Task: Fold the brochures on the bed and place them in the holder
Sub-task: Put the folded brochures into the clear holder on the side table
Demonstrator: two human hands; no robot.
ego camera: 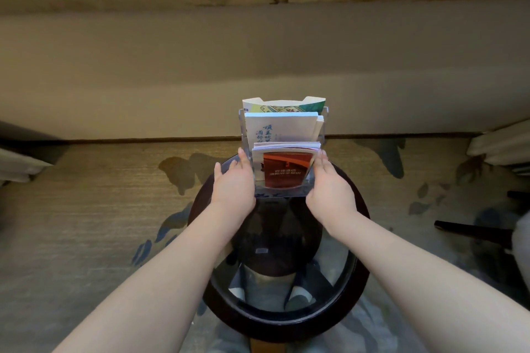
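A clear acrylic tiered holder [282, 190] stands at the far edge of a round glass-topped table [338, 292]. Its front pocket holds red-covered brochures [286, 166], the middle pocket white brochures with dark lettering [279, 126], and the back pocket green-patterned brochures [284, 104]. My left hand [233, 185] presses flat against the holder's left side. On the opposite side my right hand [329, 188] does the same, so the holder sits gripped between both palms. No bed is in view.
The table has a dark wooden rim and stands on patterned carpet [100, 209]. A tan wall with a baseboard [143, 139] runs just behind it. White fabric edges show at far left [17, 163] and far right [502, 146]. A dark furniture leg [473, 229] lies at right.
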